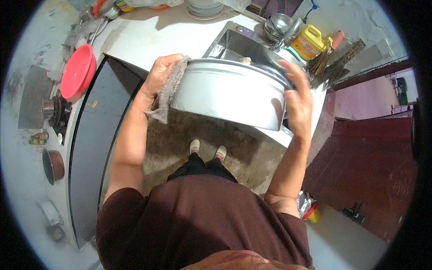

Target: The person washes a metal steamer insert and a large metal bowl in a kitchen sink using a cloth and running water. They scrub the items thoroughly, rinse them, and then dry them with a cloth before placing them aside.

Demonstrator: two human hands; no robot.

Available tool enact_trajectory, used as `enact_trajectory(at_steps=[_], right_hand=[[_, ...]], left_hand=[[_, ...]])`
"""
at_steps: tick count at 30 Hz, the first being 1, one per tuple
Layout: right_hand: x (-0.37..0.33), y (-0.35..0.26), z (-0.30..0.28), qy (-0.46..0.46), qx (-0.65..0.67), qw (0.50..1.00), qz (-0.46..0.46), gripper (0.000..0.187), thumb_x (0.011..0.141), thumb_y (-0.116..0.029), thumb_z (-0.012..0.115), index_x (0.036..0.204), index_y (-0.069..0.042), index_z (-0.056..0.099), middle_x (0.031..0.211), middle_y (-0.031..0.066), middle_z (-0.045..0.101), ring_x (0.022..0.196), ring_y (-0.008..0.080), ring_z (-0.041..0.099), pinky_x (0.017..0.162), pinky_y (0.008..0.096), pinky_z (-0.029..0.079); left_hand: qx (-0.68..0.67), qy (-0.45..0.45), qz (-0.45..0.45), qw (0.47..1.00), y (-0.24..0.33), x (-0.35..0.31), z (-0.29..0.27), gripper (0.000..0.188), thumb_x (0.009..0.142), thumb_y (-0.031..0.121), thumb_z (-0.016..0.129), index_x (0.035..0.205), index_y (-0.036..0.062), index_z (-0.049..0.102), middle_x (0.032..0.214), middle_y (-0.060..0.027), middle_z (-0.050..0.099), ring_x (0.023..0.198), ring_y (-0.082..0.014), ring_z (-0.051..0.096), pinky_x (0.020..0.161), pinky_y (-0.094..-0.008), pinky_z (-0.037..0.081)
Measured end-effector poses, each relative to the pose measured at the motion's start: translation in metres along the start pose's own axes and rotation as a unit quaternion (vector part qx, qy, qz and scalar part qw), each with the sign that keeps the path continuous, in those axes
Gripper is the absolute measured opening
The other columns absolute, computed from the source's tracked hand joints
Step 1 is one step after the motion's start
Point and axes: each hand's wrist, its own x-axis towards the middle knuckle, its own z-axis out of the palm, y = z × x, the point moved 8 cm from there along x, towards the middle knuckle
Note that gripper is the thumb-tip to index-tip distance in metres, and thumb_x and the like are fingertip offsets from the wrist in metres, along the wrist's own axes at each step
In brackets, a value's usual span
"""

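A large, wide silver metal pot (pixel 229 92) is held up in front of me, tilted, at the near edge of the sink. My left hand (pixel 165 74) is closed on a grey-brown cloth (pixel 174 87), which lies against the pot's left side and hangs down below my wrist. At the pot's right side, my right hand (pixel 298 96) grips near the rim, thumb and fingers curved around it. Behind the pot is a stainless steel sink (pixel 225 41), partly hidden by it. The inside of the pot mostly cannot be seen.
Metal bowls (pixel 280 24) and a faucet (pixel 292 33) stand behind the sink, beside a yellow jug (pixel 309 42) and brushes (pixel 326 58). Stacked plates (pixel 205 10) sit on the white counter (pixel 135 38). Leftward are a pink basin (pixel 78 72) and a brown pot (pixel 55 165). A dark red door (pixel 360 166) is rightward.
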Motion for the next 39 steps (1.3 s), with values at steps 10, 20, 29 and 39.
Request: enact_trajectory(at_steps=[10, 20, 29, 39], right_hand=[[-0.033, 0.019, 0.042, 0.116, 0.053, 0.986, 0.110, 0.034, 0.087, -0.019, 0.069, 0.064, -0.001, 0.052, 0.053, 0.0011, 0.041, 0.051, 0.0071, 0.036, 0.047, 0.0262, 0.032], [-0.056, 0.019, 0.060, 0.224, 0.005, 0.963, 0.150, 0.034, 0.087, -0.016, 0.071, 0.061, -0.003, 0.052, 0.050, -0.0014, 0.041, 0.051, 0.0057, 0.036, 0.046, 0.0245, 0.032], [-0.078, 0.024, 0.046, 0.215, 0.069, 0.963, 0.146, 0.034, 0.092, -0.011, 0.064, 0.062, -0.003, 0.049, 0.059, -0.0035, 0.043, 0.056, 0.0045, 0.035, 0.050, 0.0228, 0.029], [-0.096, 0.026, 0.013, 0.262, 0.163, 0.941, 0.142, 0.037, 0.095, -0.022, 0.059, 0.065, -0.006, 0.045, 0.060, -0.0045, 0.041, 0.057, 0.0052, 0.033, 0.051, 0.0227, 0.024]], left_hand=[[0.390, 0.052, 0.124, 0.911, 0.040, 0.022, 0.017, 0.040, 0.100, 0.029, 0.041, 0.120, -0.0016, 0.057, 0.117, -0.0158, 0.056, 0.113, -0.0236, 0.051, 0.098, -0.0349, 0.038], [0.544, 0.095, 0.104, 0.827, 0.047, -0.006, 0.114, 0.058, 0.099, 0.035, 0.043, 0.143, -0.0004, 0.036, 0.151, -0.0268, 0.026, 0.140, -0.0388, 0.027, 0.115, -0.0485, 0.020], [0.262, 0.183, 0.046, 0.946, 0.013, 0.032, 0.037, 0.032, 0.088, 0.019, 0.066, 0.114, 0.0000, 0.066, 0.119, -0.0191, 0.062, 0.108, -0.0255, 0.060, 0.092, -0.0320, 0.047], [0.054, 0.298, -0.062, 0.951, -0.082, 0.025, -0.055, 0.028, 0.096, 0.031, 0.053, 0.105, 0.0042, 0.052, 0.093, -0.0036, 0.057, 0.088, -0.0163, 0.055, 0.093, -0.0280, 0.044]])
